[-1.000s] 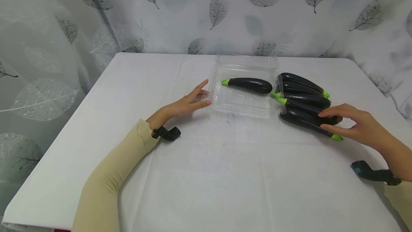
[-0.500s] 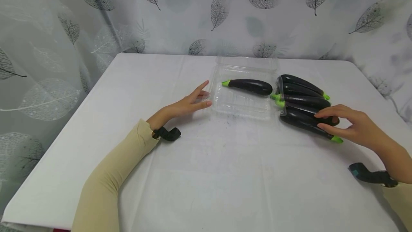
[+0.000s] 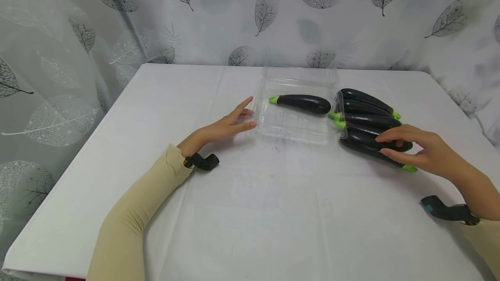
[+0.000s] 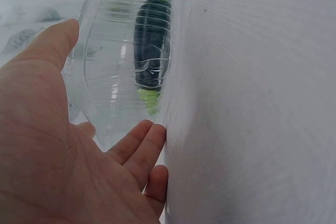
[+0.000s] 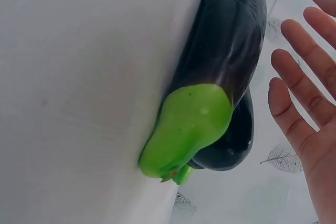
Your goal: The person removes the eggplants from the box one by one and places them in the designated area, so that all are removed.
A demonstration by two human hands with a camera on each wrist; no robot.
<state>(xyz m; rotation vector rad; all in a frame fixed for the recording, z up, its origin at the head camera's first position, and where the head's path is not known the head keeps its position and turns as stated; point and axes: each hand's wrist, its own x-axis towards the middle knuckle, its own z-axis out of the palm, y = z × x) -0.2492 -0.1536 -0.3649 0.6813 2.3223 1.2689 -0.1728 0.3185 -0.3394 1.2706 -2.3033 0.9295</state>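
Eggplants (image 3: pixel 369 129): 5 piled, 1 in tray (image 3: pixel 291 129) | left hand (image 3: pixel 228 125) relaxed | right hand (image 3: pixel 419 151) relaxed

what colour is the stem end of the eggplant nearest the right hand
Bright green, on the dark purple eggplant beside the right hand; the right wrist view shows it best.
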